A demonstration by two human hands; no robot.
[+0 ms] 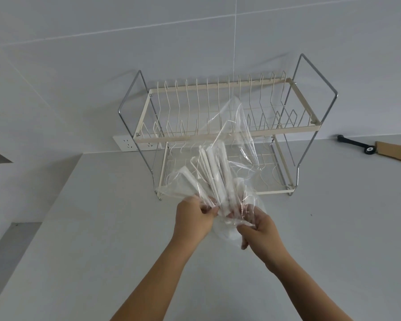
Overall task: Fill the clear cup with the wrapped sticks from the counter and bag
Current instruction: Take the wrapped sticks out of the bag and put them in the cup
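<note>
Clear, crinkled plastic bag [236,140], held up above the pale grey counter [102,251], in front of the rack. Contents: a bundle of white paper-wrapped sticks [214,172], standing roughly upright and fanned, lower ends gathered between the two hands.

Left hand [193,220]: fingers curled, pinching the bag's lower edge together with the stick ends. Right hand [257,230]: fingers closed on the bag film and stick ends just beside the left; the two hands nearly touch.

Clear round cup: something pale and rounded [225,235] shows under the hands, too blurred by film to confirm.

Two-tier cream wire dish rack with chrome frame [218,133], at the counter's back edge against the grey tiled wall [79,66]. White wall socket [127,143] beside the rack's left leg. Black-handled tool [354,143] and brown cardboard piece [396,151], far right back edge.
</note>
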